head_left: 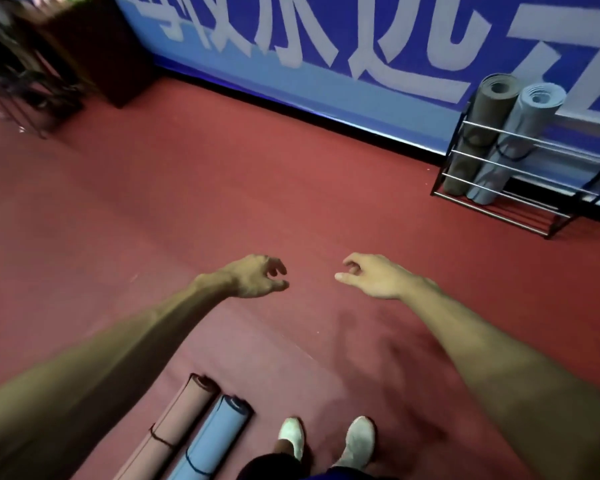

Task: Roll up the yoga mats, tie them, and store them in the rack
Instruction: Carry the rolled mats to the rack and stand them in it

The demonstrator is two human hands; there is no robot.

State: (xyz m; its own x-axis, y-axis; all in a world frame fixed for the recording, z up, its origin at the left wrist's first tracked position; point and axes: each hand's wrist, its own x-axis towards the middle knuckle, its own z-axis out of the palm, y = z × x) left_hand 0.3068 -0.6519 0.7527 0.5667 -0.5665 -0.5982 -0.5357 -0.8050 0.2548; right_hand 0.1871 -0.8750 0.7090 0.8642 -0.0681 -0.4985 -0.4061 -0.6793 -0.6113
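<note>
The red floor (153,209) fills most of the view. It meets a blue wall banner (326,39) with large white characters along the back. A dark, blurred piece of furniture (94,53) stands in the upper left corner.

What looks like a flat reddish mat (274,368) lies spread on the floor under the person's feet, though its edges are faint.

A metal rack (499,216) with horizontal bars stands against the wall at the right. At its left end two rolled mats stand upright and lean back slightly: a grey-olive mat (478,133) and, touching it on the right, a pale blue-grey mat (520,133). Each has a dark tie around its middle.

Two more rolled mats lie side by side on the floor at the bottom, just left of the feet: a pink mat (181,420) and a blue mat (215,434). They touch along their length, and each is bound with a dark cord.

Both bare arms reach forward over the floor, well apart from the rack. The left hand (257,277) is empty, with its fingers loosely curled. The right hand (371,275) is also empty, with fingers relaxed and bent and the thumb pointing toward the left hand.

Two white shoes (291,436) stand on the flat mat near the bottom edge.
</note>
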